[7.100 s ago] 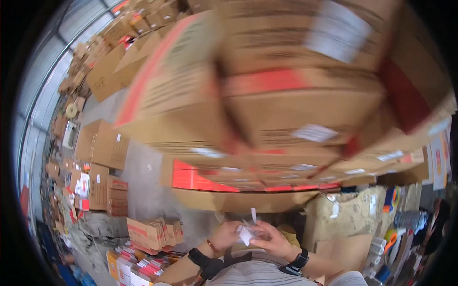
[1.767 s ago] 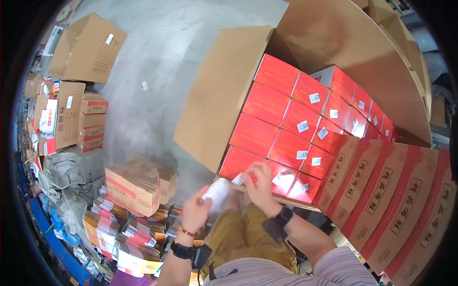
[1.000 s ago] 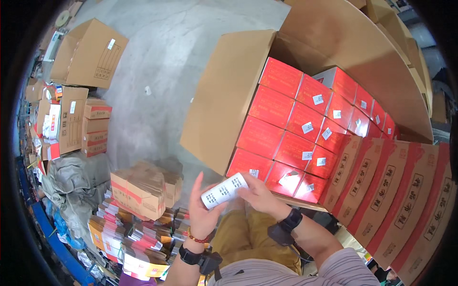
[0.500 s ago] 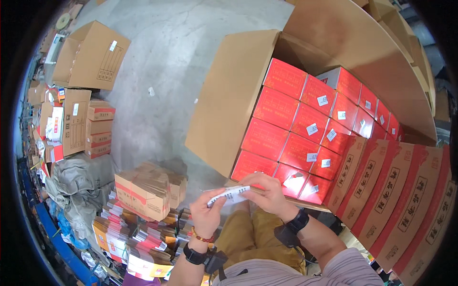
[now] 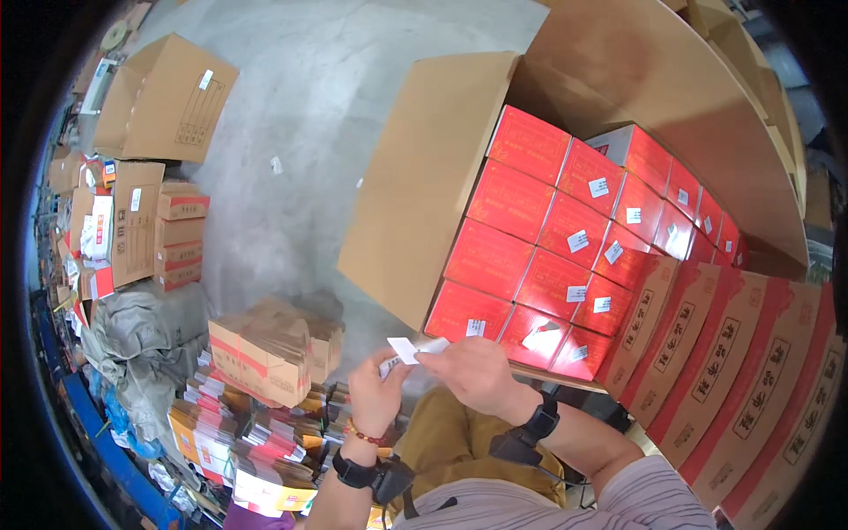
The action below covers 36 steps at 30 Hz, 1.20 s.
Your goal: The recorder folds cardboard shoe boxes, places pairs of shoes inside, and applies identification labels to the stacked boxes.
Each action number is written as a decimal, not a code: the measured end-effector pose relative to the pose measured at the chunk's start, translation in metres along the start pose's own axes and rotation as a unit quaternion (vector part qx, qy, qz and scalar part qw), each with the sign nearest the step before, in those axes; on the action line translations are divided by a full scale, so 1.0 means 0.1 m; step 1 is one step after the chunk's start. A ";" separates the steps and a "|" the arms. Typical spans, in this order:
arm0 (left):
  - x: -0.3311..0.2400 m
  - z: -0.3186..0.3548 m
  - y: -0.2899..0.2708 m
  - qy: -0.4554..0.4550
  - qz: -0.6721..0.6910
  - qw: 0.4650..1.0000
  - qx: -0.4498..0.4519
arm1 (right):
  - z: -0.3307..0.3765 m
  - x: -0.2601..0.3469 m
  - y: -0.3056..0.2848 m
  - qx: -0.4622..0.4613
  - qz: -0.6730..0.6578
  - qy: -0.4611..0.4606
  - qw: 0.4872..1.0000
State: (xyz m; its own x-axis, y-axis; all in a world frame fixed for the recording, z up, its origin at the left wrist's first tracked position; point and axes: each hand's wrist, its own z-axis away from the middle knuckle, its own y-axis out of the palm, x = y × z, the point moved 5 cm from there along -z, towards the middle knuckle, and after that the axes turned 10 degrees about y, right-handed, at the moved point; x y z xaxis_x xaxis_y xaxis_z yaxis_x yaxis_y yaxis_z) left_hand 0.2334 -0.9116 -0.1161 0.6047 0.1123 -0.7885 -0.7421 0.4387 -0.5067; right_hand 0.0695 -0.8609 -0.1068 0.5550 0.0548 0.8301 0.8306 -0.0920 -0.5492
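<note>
My left hand (image 5: 374, 394) is closed on a small folded strip of white sticker labels (image 5: 402, 350) in front of me. The thumb and fingers of my right hand (image 5: 478, 374) pinch the right end of the same white strip. One piece stands up between the two hands, its blank face showing. Just beyond my right hand are red boxes (image 5: 503, 195), packed in rows inside a large open carton (image 5: 424, 168). Many of them bear a small white sticker, including the nearest left box, whose sticker (image 5: 475, 328) lies close to my fingers.
Brown cartons with red bands (image 5: 715, 353) stand in a row at the right. Flattened cartons (image 5: 261, 353) and bundled card stacks (image 5: 265, 442) lie at the lower left. Open cartons (image 5: 168, 97) and a grey-green sack (image 5: 146, 331) line the left side. Paper scraps lie on the concrete floor (image 5: 300, 115).
The label strip has been turned and folded, so its printed face is mostly out of sight. My right hand has shifted slightly left and down, uncovering the sticker on the nearest left red box.
</note>
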 end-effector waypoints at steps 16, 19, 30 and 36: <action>0.16 -0.01 0.17 -0.056 0.046 0.986 0.151 | -0.17 -0.08 -0.20 -0.109 -0.054 0.070 0.990; 0.01 0.00 0.20 0.134 -0.014 0.979 0.154 | -0.13 0.02 0.11 0.054 -0.098 -0.015 0.994; 0.65 0.09 0.21 -0.113 0.117 0.982 0.099 | -0.25 -1.48 -0.25 -0.143 -0.085 0.255 0.953; 0.60 0.15 0.15 -0.128 0.285 0.950 0.013 | -0.73 -1.91 -0.70 -0.190 0.110 0.274 0.936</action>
State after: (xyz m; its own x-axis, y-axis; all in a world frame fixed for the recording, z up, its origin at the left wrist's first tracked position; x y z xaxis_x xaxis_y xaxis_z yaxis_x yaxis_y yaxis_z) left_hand 0.2624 -0.8844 -0.1654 0.1599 0.5501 -0.8197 -0.9647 0.2632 -0.0115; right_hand -0.0982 -0.9377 -0.2201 0.5175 -0.5160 0.6825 0.5640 -0.3942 -0.7257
